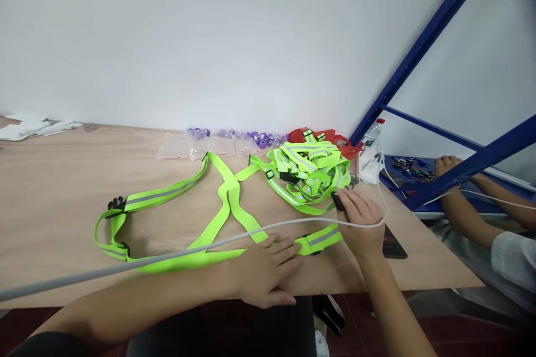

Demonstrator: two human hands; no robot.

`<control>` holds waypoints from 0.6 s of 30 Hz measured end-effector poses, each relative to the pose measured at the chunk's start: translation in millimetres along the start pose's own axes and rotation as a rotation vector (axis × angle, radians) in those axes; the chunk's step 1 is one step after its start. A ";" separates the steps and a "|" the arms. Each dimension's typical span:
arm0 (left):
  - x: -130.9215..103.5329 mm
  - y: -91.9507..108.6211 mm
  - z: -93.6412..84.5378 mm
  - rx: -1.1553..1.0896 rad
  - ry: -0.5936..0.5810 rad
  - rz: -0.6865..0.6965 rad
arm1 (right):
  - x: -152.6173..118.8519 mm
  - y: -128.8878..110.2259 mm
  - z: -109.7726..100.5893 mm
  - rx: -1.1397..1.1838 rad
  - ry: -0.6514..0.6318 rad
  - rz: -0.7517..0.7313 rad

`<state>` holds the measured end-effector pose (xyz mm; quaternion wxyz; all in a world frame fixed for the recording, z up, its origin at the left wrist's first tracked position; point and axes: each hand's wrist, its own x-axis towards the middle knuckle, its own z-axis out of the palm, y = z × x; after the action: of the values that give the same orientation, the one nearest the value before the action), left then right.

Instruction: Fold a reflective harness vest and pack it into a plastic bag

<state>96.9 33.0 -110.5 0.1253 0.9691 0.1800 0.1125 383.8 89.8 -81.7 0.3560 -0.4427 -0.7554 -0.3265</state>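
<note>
Toward the near edge of the pale wooden tabletop (54,178), a lime-green webbing harness (229,185) with grey stripes is lying spread out, its flat straps crossing in the middle, while a tangled heap (312,167) of similar bands is sitting nearer the far edge, toward the right. Fingers extended and loosely fanned, the left hand (268,273) is resting over the harness's near strap, and the right hand (363,241) is curling, its fingertips pinching a small black piece (336,201).

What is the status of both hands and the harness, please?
Left hand on green harness. Right hand gripping small black piece. Harness spread on table. Pale cable crossing in front.
</note>
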 end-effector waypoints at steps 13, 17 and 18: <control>-11.2 21.5 -10.0 0.197 -0.097 -0.155 | 3.3 -141.1 -2.2 0.352 -0.331 -0.096; -43.4 36.8 -29.0 0.139 0.036 -0.241 | -8.7 -142.9 -4.7 0.370 -0.432 -0.035; -49.6 36.9 -31.7 0.088 0.059 -0.299 | -10.7 -144.0 -5.9 0.409 -0.478 -0.043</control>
<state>55.3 -12.6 -78.7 0.0929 0.9323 0.3306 0.1131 259.3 23.5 -113.1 0.2431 -0.4099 -0.8770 -0.0619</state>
